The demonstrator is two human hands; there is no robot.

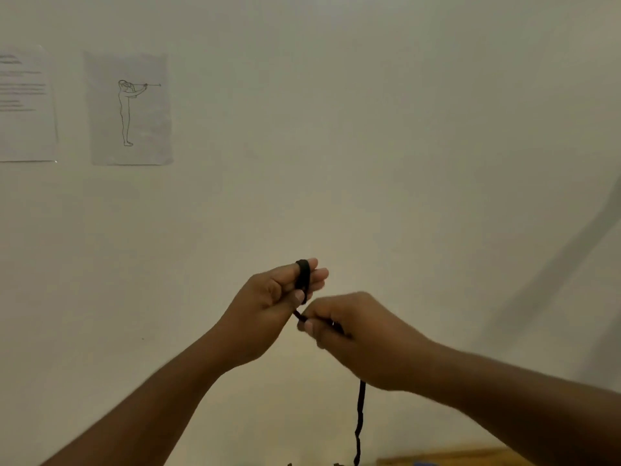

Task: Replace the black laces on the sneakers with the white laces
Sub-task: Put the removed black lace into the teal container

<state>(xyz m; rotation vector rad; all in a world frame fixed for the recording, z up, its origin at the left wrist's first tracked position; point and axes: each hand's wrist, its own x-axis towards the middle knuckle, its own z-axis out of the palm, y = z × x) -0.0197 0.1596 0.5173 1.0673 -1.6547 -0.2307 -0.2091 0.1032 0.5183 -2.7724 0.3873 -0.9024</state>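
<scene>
Wall, upper left, about ten o'clock from the hands: a printed text sheet (25, 102), and to its right a sheet with a line drawing of a standing figure (131, 109); both blurred, text unreadable. Centre of view: left hand (272, 304) raised, fingers curled, with the black lace (303, 280) wound in a coil around the two extended fingers and the thumb pressing the coil in place. Immediately at four o'clock from it, right hand (356, 338), fingers closed, pinching the same lace just below the coil. The lace's free length hangs from under the right hand toward six o'clock and leaves the bottom edge. A strip of wooden surface (453, 457) shows at lower right. Sneakers and white laces: not in view. Judgement: the removed black lace is being wound up for putting aside. Risks: the coil could slip off the fingertips if the thumb eases; the hanging tail could snag on items below the frame and drag the winding loose; uneven tension could tangle the turns.
</scene>
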